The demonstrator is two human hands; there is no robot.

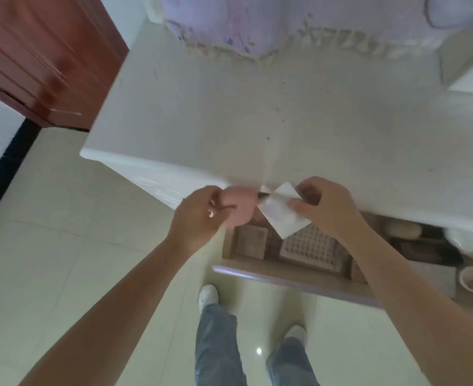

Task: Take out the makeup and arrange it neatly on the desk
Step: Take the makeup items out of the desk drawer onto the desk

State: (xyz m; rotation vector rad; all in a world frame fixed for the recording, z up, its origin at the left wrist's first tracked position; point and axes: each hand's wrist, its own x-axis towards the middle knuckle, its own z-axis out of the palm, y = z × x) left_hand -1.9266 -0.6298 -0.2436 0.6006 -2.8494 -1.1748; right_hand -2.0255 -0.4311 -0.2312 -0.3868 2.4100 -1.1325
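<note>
The left hand (202,211) curls its fingers around a pink sponge (239,208). The right hand (323,203) pinches a white packet (281,215) between thumb and fingers, above the open drawer (285,271), at the desk (257,121) edge.

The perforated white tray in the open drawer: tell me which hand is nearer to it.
Right. The right hand, holding a white packet, sits just above the perforated white tray. The left hand, gripping a pink sponge, is further left, beyond the drawer's edge.
</note>
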